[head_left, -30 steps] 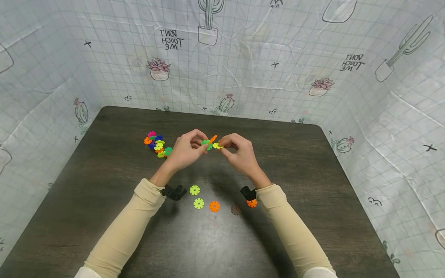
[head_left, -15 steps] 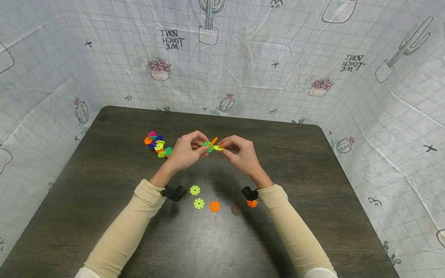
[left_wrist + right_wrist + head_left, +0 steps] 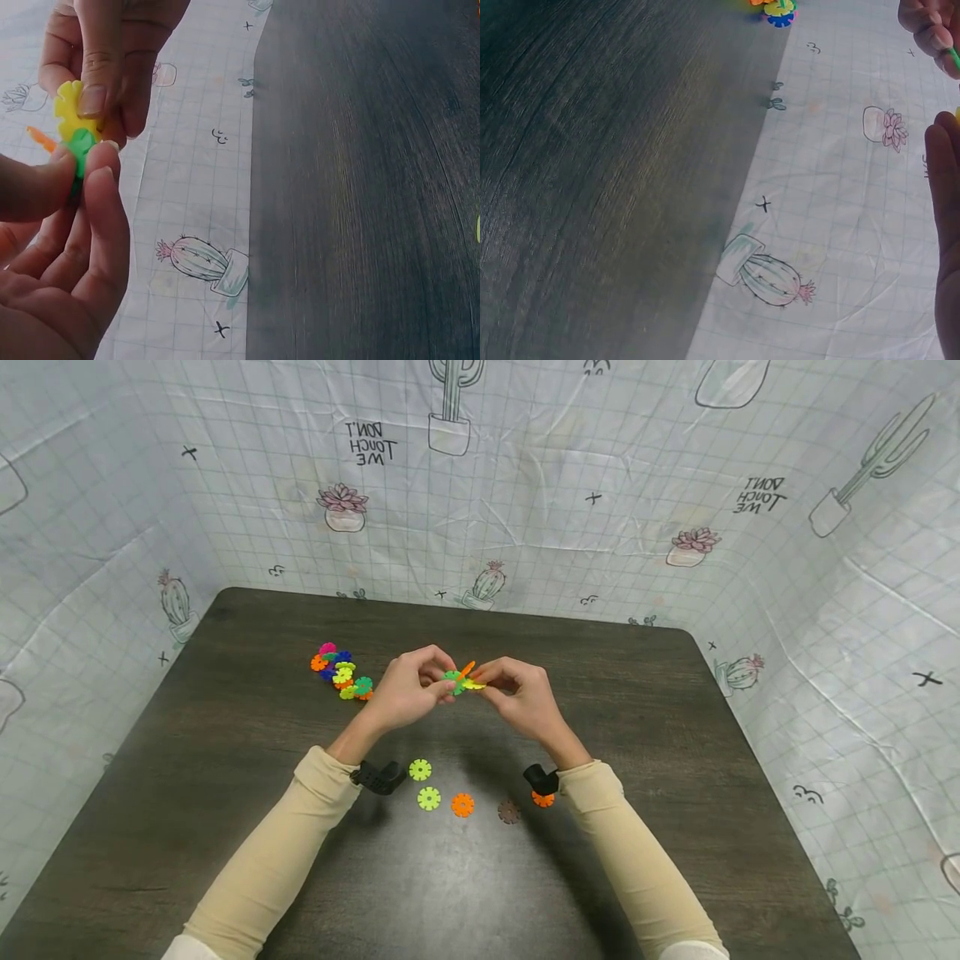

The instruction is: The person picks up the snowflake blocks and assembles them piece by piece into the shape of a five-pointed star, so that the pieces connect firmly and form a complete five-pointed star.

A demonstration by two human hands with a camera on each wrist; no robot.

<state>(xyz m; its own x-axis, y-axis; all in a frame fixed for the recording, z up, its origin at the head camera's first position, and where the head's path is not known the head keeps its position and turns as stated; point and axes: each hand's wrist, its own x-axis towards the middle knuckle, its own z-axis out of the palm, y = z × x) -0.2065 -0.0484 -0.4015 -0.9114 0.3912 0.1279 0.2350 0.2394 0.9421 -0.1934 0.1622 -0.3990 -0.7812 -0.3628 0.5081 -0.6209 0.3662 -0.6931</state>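
Above the dark table, my left hand pinches a green notched disc between thumb and fingers. An orange disc stands edge-on beside it and seems joined to the green one. My right hand pinches a yellow notched disc, its thumb lying on the face. In the left wrist view the yellow disc meets the green disc edge to edge; fingertips hide whether their slots interlock. The right wrist view catches only parts of both hands at its right edge.
A cluster of linked discs in several colours lies at the left of the table. Nearer me are loose discs: two yellow-green, a brown one and two orange. A printed cloth hangs behind.
Both hands have come slightly nearer to me, the left also a little to the right. The green and yellow discs are closer together than a second ago.
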